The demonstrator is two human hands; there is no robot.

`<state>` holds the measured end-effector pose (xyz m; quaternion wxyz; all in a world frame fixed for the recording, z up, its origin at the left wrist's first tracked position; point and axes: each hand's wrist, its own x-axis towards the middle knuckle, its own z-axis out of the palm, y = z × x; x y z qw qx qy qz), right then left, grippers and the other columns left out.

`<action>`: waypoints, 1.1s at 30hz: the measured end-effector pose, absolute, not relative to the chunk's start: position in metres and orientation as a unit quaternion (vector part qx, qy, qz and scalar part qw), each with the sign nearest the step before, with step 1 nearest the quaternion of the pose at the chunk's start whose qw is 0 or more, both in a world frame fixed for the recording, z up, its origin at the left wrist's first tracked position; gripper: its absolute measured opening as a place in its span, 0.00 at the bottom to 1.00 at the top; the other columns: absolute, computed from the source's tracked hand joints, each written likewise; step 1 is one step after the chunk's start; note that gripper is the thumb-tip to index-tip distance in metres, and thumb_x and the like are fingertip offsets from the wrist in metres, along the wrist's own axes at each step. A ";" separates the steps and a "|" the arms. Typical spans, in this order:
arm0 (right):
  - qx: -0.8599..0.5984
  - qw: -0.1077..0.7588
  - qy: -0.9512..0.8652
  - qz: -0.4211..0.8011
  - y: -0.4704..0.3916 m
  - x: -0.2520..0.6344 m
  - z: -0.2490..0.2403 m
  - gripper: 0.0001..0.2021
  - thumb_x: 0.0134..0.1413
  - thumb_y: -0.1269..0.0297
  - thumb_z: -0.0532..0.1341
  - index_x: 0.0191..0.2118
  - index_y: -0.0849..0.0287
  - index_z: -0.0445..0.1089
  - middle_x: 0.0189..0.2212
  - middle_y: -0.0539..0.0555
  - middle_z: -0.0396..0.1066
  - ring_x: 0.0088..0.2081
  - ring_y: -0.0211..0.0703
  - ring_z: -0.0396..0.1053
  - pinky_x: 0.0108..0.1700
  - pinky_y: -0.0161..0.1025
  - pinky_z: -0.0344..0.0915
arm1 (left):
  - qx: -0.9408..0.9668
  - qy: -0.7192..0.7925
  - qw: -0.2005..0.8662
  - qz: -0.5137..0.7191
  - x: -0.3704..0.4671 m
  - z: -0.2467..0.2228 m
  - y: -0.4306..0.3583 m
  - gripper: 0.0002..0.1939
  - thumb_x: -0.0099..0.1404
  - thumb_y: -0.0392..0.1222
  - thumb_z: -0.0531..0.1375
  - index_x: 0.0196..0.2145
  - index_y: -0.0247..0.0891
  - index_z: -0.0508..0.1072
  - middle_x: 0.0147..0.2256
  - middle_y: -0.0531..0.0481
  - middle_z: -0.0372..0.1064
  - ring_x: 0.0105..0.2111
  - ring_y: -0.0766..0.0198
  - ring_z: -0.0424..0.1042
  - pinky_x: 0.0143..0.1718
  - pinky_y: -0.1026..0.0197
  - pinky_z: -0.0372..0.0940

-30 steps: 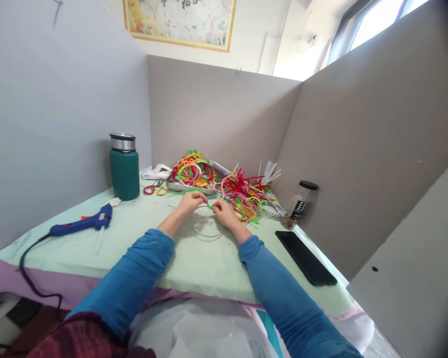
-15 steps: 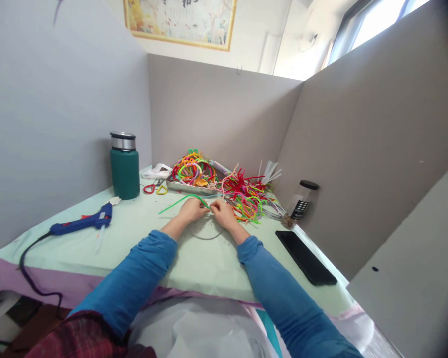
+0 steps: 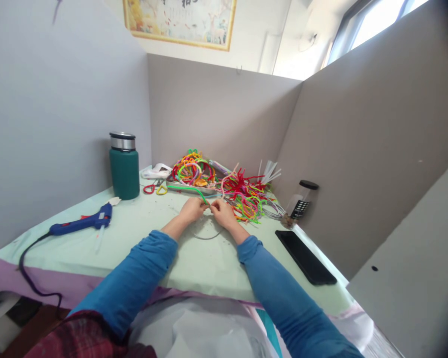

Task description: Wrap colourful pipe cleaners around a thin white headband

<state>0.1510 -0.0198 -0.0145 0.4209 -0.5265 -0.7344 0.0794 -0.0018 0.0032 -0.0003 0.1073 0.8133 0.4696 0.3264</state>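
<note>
My left hand [image 3: 191,210] and my right hand [image 3: 224,215] meet over the middle of the table, fingertips nearly touching. Both are closed in a pinch. A green pipe cleaner [image 3: 194,190] comes out of the fingers of my left hand, and its loose end stretches away to the left. Below the hands shows the lower arc of a thin grey hoop [image 3: 206,238]; its upper part is hidden by my hands. The fingers of my right hand close where the green pipe cleaner meets the hoop, the exact contact too small to make out.
A metal tray [image 3: 188,189] heaped with colourful pipe-cleaner pieces stands at the back, beside loose pipe cleaners [image 3: 246,199]. To the left are scissors [image 3: 162,190], a green bottle [image 3: 124,169] and a blue glue gun [image 3: 82,222]. A phone [image 3: 305,257] and clear jar [image 3: 300,204] are right.
The free end of the green pipe cleaner has swung up and away from me, from low on the left to near the tray. Both hands stay in about the same place.
</note>
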 end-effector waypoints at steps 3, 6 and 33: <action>-0.522 0.419 -0.739 0.082 -0.020 0.151 -0.014 0.04 0.50 0.68 0.56 0.28 0.59 0.67 0.25 0.50 0.69 0.28 0.37 0.64 0.32 0.33 0.57 | 0.814 0.480 0.100 0.311 -0.001 0.000 0.003 0.13 0.60 0.42 0.54 0.36 0.36 0.77 0.31 0.45 0.75 0.32 0.60 0.71 0.32 0.65 0.59; -0.518 0.417 -0.743 0.084 -0.021 0.152 -0.013 0.05 0.50 0.68 0.56 0.26 0.59 0.66 0.23 0.49 0.68 0.27 0.37 0.63 0.31 0.33 0.55 | 0.821 0.479 0.079 0.299 0.000 0.002 0.003 0.14 0.61 0.42 0.53 0.32 0.34 0.77 0.31 0.44 0.75 0.32 0.60 0.71 0.32 0.65 0.58; -0.475 0.452 -0.746 0.115 -0.016 0.154 -0.017 0.04 0.48 0.69 0.56 0.32 0.59 0.66 0.27 0.49 0.69 0.29 0.38 0.65 0.32 0.34 0.58 | 0.756 0.493 0.267 0.338 -0.005 0.004 0.003 0.12 0.52 0.42 0.56 0.26 0.31 0.77 0.17 0.52 0.65 0.20 0.67 0.60 0.24 0.65 0.53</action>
